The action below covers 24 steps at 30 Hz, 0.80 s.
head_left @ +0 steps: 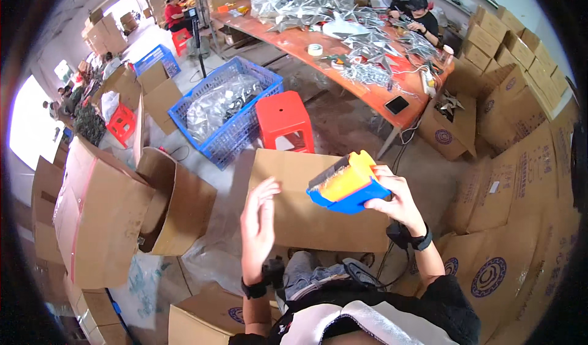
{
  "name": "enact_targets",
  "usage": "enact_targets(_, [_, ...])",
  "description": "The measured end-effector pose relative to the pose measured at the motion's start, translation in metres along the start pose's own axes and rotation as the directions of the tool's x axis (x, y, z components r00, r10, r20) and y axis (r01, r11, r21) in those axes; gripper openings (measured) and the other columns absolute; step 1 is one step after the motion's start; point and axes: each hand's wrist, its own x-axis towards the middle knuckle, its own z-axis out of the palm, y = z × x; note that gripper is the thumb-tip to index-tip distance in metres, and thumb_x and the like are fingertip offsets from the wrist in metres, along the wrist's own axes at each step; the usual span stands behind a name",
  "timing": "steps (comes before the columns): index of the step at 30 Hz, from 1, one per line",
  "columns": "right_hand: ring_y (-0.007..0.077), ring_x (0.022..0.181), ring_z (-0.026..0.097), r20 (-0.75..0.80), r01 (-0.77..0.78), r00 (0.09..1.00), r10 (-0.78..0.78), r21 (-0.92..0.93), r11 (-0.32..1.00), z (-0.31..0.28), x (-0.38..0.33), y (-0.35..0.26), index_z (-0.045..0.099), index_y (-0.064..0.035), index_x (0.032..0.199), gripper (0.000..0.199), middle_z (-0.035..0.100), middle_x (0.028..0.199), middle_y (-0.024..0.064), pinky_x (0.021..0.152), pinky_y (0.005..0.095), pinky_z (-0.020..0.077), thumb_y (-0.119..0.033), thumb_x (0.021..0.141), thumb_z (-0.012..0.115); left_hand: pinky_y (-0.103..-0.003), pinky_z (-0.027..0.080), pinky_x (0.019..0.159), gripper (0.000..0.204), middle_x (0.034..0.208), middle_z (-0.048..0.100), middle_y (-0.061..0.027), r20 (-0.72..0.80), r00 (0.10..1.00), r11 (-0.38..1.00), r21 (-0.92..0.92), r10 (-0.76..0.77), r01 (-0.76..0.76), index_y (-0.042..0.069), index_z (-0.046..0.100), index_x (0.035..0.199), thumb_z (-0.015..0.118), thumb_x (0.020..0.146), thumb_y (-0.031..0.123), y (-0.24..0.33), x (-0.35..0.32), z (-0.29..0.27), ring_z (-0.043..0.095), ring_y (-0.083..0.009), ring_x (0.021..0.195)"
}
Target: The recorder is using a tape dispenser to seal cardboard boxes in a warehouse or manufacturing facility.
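My right hand [398, 199] grips a blue and yellow handheld device that looks like a tape dispenser [343, 184], with a dark strip along its left edge. It is held tilted above a closed brown cardboard box [294, 225] in front of me. My left hand [260, 222] is raised over the left side of this box, fingers stretched out, holding nothing. Some space lies between my left hand and the dispenser. Both wrists wear black bands with small dark devices.
Beyond the box stand a red stool [283, 117] and a blue crate [269, 88] of plastic-wrapped goods. A long orange table [380, 97] carries silver stars and a phone; a person works behind it. Open cartons [190, 207] are on the left, stacked cartons [508, 180] on the right.
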Motion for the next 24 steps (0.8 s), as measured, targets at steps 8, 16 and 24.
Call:
enact_targets(8, [0.0296,0.08,0.055,0.14,0.056,0.988,-0.059,0.027,0.998,0.037,0.031,-0.012,0.058,0.0032,0.081,0.045,0.058,0.08,0.0123,0.086,0.0411,0.0356,-0.036,0.063,0.072,-0.038,0.037,0.09,0.056,0.11,0.053,-0.0122,0.045,0.967,0.965,0.062,0.251,-0.254,0.002,0.05,0.114,0.066,0.071,0.034,0.011,0.011,-0.037,0.047,-0.029,0.107])
enact_targets(16, [0.0316,0.084,0.052,0.184,0.01,0.983,-0.018,0.041,0.999,0.051,0.039,-0.008,0.06,0.0013,0.081,0.041,0.056,0.082,0.013,0.082,0.0397,0.0362,-0.03,0.059,0.075,-0.038,0.039,0.087,0.029,0.1,0.057,-0.0101,0.042,0.952,0.942,0.14,0.302,-0.305,0.004,0.059,0.095,0.066,0.072,0.019,0.006,0.007,-0.056,0.05,-0.027,0.102])
enact_targets(24, [0.0275,0.085,0.053,0.091,-0.121,0.989,0.118,0.03,0.992,0.081,0.045,-0.02,0.062,0.0008,0.082,0.037,0.06,0.08,0.0103,0.081,0.0374,0.0379,-0.027,0.06,0.071,-0.034,0.039,0.082,0.024,0.09,0.058,-0.003,-0.036,0.929,0.877,0.345,0.369,-0.335,0.009,0.06,0.09,0.07,0.068,0.01,0.005,0.001,-0.076,0.052,-0.0224,0.097])
